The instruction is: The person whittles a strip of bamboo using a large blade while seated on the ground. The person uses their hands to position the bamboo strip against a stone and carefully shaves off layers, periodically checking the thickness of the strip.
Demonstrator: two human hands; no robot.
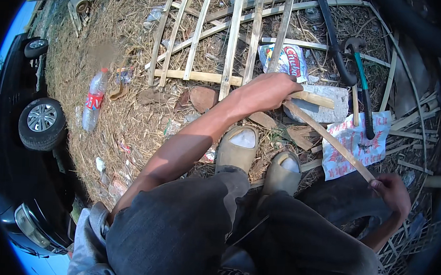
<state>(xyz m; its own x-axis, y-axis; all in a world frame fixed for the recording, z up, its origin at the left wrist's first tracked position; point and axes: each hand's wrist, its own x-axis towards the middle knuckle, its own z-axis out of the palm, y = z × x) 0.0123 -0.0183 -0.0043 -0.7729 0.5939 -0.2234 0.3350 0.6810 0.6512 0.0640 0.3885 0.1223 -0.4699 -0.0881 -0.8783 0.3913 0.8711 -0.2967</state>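
My left hand (pixel 277 88) is closed round the end of a flat horizontal bamboo slat (pixel 315 99), where a second, thinner bamboo strip (pixel 332 141) meets it. That strip slants down to the right, and its far end is pinched between the thumb and fingers of my right hand (pixel 393 193). How the pieces join under my left fingers is hidden. Several upright bamboo slats (pixel 232 41) lie across the horizontal one, making a lattice on the ground. A grey stone block (pixel 329 112) sits just below my left hand.
A machete (pixel 334 46) and a hammer (pixel 363 81) lie at the upper right, the hammer's handle over a printed paper sheet (pixel 339 163). A plastic bottle (pixel 95 100) is on dry straw at left. A black car (pixel 25 149) stands farther left. A tyre (pixel 338 202) lies by my right leg.
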